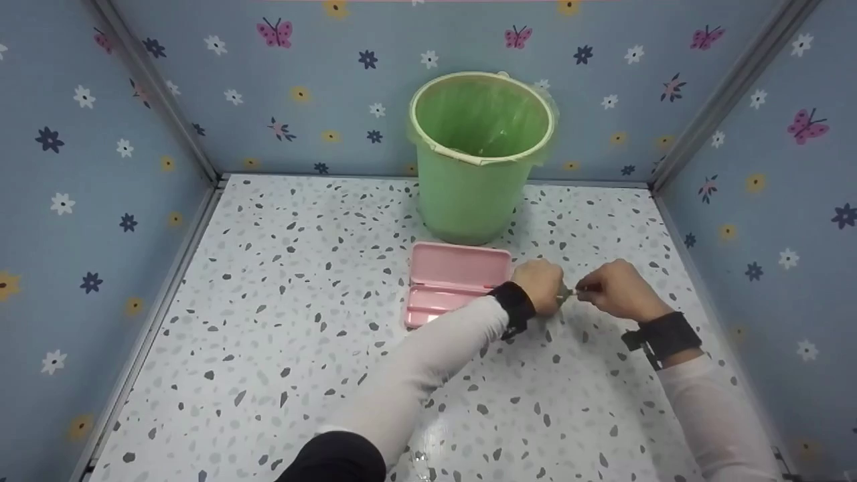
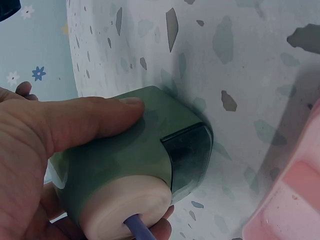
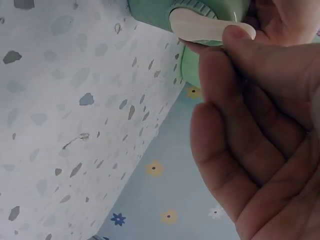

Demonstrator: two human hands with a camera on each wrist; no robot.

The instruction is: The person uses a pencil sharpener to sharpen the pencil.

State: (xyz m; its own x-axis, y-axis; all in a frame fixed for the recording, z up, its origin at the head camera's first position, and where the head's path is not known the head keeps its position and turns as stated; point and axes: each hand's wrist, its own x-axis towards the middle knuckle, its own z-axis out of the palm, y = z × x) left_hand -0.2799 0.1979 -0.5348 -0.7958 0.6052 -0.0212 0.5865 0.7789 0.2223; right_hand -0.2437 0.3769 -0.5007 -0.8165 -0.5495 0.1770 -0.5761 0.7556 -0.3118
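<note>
My left hand (image 1: 539,286) grips a green crank pencil sharpener (image 2: 120,145) close over the speckled table, thumb lying along its body. A purple pencil (image 2: 140,227) sticks into the hole of the sharpener's pale round face. One side of the body carries a dark see-through shavings compartment (image 2: 190,155). On the opposite end, my right hand (image 1: 621,291) pinches the tip of the cream crank handle (image 3: 200,27) between thumb and forefinger. Left of the hands lies an opened pink pencil case (image 1: 460,264), partly covered by my left forearm.
Behind the pencil case stands a green bucket (image 1: 472,201) with a thin liner over its rim. A small curly scrap (image 3: 76,140) lies on the speckled table (image 1: 301,268). Flower-patterned panels (image 1: 335,100) enclose the back and both sides.
</note>
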